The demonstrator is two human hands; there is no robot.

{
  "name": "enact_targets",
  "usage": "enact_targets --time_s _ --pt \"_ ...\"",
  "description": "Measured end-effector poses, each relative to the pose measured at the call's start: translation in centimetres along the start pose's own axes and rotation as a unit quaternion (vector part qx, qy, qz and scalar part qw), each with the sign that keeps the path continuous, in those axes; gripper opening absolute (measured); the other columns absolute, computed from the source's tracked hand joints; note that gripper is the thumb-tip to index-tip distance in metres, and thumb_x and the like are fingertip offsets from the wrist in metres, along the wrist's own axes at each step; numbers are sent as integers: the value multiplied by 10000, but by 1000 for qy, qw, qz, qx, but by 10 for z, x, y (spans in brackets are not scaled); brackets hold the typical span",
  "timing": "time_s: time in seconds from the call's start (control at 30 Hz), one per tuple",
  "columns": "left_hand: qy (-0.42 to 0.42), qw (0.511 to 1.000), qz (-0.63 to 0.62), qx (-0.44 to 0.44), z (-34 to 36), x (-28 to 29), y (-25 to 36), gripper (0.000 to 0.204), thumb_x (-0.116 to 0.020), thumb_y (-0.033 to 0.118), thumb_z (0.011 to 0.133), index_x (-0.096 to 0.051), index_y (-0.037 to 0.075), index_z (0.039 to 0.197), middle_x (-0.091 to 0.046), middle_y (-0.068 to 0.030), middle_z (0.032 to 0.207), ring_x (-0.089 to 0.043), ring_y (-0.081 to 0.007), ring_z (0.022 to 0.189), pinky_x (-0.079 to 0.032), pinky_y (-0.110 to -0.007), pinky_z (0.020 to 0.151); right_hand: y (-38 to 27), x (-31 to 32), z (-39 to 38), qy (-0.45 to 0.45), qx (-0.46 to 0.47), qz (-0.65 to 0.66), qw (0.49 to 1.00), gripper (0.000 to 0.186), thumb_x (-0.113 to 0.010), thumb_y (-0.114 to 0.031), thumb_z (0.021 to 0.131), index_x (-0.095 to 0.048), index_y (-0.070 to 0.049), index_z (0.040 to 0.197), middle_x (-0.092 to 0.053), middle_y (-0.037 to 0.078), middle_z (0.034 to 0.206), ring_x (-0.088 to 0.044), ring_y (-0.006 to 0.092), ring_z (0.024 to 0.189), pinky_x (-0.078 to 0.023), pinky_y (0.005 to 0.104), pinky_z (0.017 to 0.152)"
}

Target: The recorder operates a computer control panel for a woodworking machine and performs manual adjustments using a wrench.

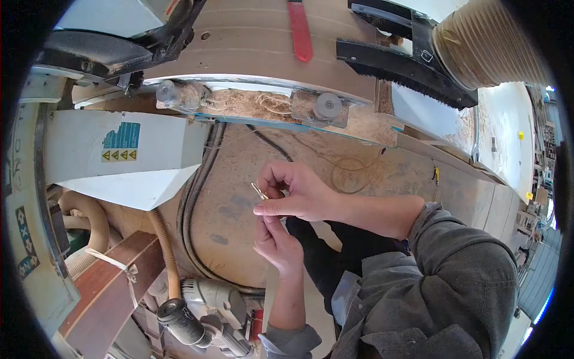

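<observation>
Pointing up-left, a slim metallic piece (259,191) slants from the right hand (297,190).

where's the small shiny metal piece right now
In the head view, the small metal piece is just left of centre, held by the right hand, with the left hand just below.

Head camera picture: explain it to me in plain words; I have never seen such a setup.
There is no robot here: a wide fisheye camera on a person's head looks down, so straight edges bend near the rim. The bare right hand pinches a small, shiny, metal-looking piece. The bare left hand meets the right thumb from below; whether it also grips the piece is unclear. Beyond is a flat brown panel bearing a long, flat red strip. A thick, ridged beige hose joins a black, bristle-edged fitting beside it.
</observation>
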State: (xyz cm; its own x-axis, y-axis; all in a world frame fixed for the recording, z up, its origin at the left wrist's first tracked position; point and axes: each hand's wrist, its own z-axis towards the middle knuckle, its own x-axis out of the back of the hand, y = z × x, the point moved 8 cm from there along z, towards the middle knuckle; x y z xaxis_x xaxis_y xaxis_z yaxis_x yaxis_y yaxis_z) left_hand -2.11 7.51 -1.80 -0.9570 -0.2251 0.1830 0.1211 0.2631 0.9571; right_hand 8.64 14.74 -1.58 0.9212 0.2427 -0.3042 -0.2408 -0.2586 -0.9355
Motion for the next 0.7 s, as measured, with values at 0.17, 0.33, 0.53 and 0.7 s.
enact_targets --time_s 0.17,0.33,0.53,0.7 --pt "15 1000 -15 -18 -1 -2 2 281 -471 174 1051 -660 -34 1071 -691 -95 862 -576 -143 738 -477 -266 674 -2 0 -2 3 11 -36 999 211 -762 -72 827 -554 -77 863 -494 -35 677 -392 63 582 -314 199 540" --pt "25 997 -33 -62 -3 -4 7 283 -463 160 1049 -656 -47 1061 -684 -95 835 -563 -136 721 -473 -270 659 -10 -1 -5 16 23 -65 997 226 -770 -73 819 -548 -79 859 -489 -39 672 -386 63 573 -308 201 531" --pt "4 999 -32 -33 -7 -3 -4 281 -465 154 1046 -654 -54 1058 -685 -93 833 -555 -129 724 -470 -267 659 -10 0 -6 23 12 -64 998 236 -777 -80 816 -544 -82 855 -485 -40 671 -385 64 569 -304 202 528" --pt "0 999 -24 -31 -8 -2 -4 273 -474 152 1042 -655 -52 1052 -690 -93 839 -554 -127 726 -470 -265 657 -10 1 -7 22 13 -71 997 226 -770 -89 827 -547 -82 858 -487 -39 673 -386 62 570 -308 202 529"
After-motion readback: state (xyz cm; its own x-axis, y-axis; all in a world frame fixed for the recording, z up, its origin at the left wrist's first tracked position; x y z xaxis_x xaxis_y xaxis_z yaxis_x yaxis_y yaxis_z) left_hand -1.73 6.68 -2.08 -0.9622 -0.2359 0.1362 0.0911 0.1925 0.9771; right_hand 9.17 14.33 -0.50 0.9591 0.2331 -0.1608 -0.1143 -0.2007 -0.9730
